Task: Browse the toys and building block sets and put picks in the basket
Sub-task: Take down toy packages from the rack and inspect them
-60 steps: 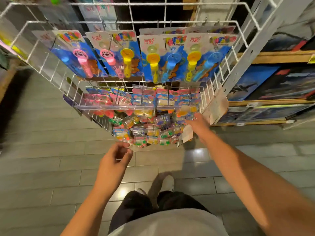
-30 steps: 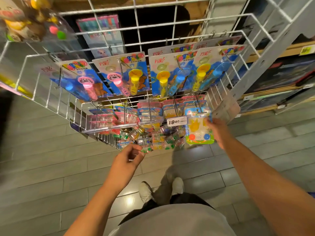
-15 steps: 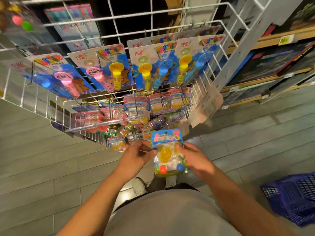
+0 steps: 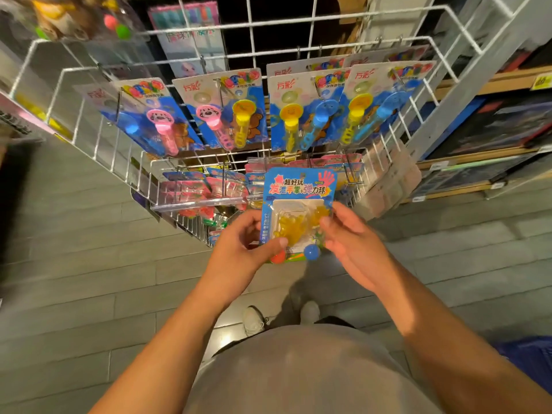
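Note:
A blue blister-card toy pack (image 4: pixel 298 186) with yellow sticky hands and red and blue balls is held upright in front of me. My left hand (image 4: pixel 242 249) pinches its lower left edge, thumb on the front of the blister. My right hand (image 4: pixel 349 237) holds its right edge with curled fingers. Behind the pack hangs a white wire display rack (image 4: pixel 98 138) with rows of carded toys. A corner of the blue basket (image 4: pixel 528 357) shows on the floor at the lower right.
Carded bubble-wand toys (image 4: pixel 239 112) hang in the upper row of the rack, small packs (image 4: pixel 191 189) in the lower row. Wooden shelves with boxed sets (image 4: pixel 490 130) stand to the right. Grey floor tiles and my shoes (image 4: pixel 254 318) lie below.
My right hand took the pack off the lower hook and brought it toward me. My left hand came up and took hold of its left edge. The pack now sits higher and closer.

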